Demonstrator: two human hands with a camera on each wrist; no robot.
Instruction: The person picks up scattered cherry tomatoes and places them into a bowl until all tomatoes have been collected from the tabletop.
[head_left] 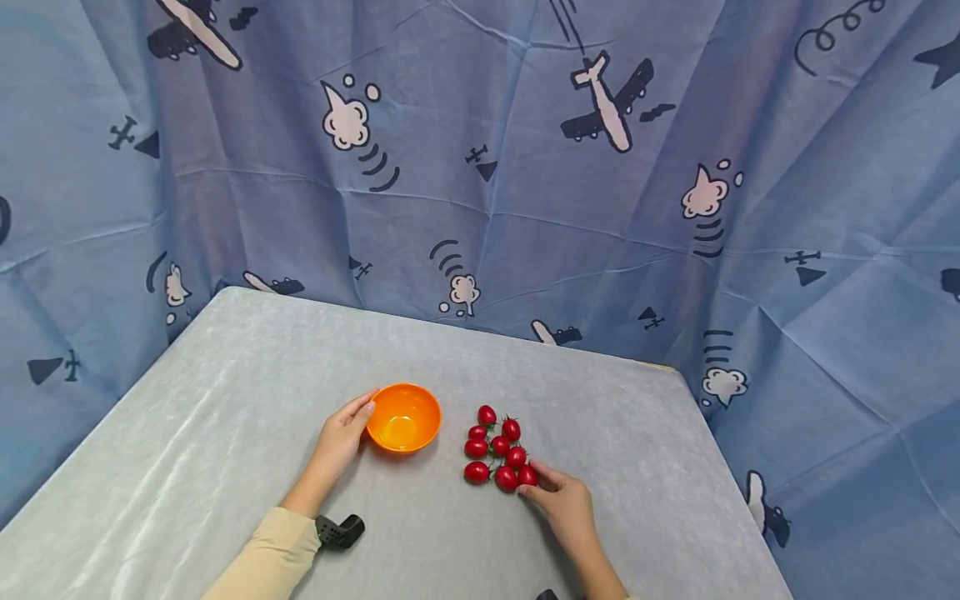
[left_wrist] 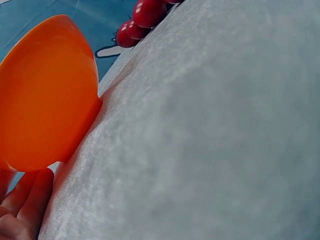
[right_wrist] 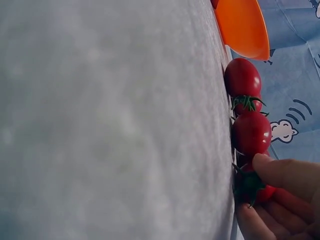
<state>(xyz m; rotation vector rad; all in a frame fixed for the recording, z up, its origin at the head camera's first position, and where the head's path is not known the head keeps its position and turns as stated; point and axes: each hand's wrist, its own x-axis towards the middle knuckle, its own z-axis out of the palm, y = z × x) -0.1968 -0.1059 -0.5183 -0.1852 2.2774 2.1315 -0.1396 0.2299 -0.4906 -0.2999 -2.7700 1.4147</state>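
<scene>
An orange bowl [head_left: 405,425] stands upright on the table, its bare inside showing in the head view. My left hand [head_left: 341,435] holds it at the left side, thumb at the rim and fingers along the outer wall. To the right lies a loose cluster of several red cherry tomatoes [head_left: 476,448] with green stems. At the near right corner of that cluster, my right hand [head_left: 567,504] pinches one cherry tomato [right_wrist: 247,187] between thumb and fingers. In the right wrist view its green stem faces the camera, and another tomato [right_wrist: 251,132] lies just beyond the thumb.
A grey-white cloth covers the table [head_left: 637,433]. Behind and around it hangs a blue curtain [head_left: 420,208] printed with planes and clouds. A black strap-like device [head_left: 340,532] sits at the left wrist, beside a beige sleeve [head_left: 273,550].
</scene>
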